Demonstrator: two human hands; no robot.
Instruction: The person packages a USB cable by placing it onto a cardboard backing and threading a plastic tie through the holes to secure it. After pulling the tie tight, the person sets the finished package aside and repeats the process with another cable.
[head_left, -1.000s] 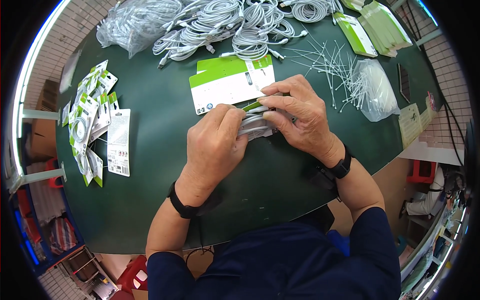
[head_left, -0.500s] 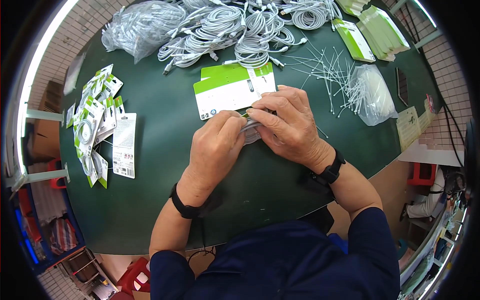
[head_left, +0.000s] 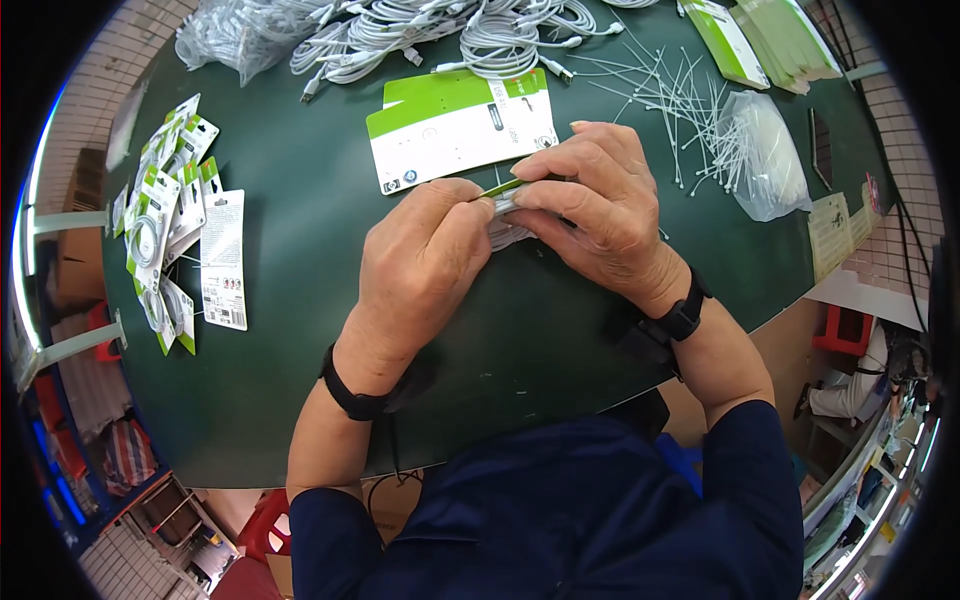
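Note:
Both hands meet over the middle of the dark green table, pinching one coiled light-grey cable [head_left: 508, 236] together with a green-edged card [head_left: 503, 187]. My left hand [head_left: 420, 255] grips their left side between thumb and fingers. On the right side, my right hand [head_left: 598, 212] closes with its thumb beneath and its fingers on top. My fingers cover much of the card and part of the coil. Just beyond the hands lie flat green-and-white backing cards [head_left: 440, 145], one overlapping another.
Loose grey cable coils [head_left: 390, 40] and a bagged bundle [head_left: 240, 35] lie at the back. Carded cables [head_left: 155, 225] pile up at the left. White cable ties [head_left: 690, 130] spread beside a plastic bag [head_left: 765, 165]. Card stacks [head_left: 780, 45] and a phone [head_left: 820, 148] lie right.
The view has shifted, so the table's contents sit higher in the picture. My right fingers have moved slightly on the card and coil; both hands keep their hold.

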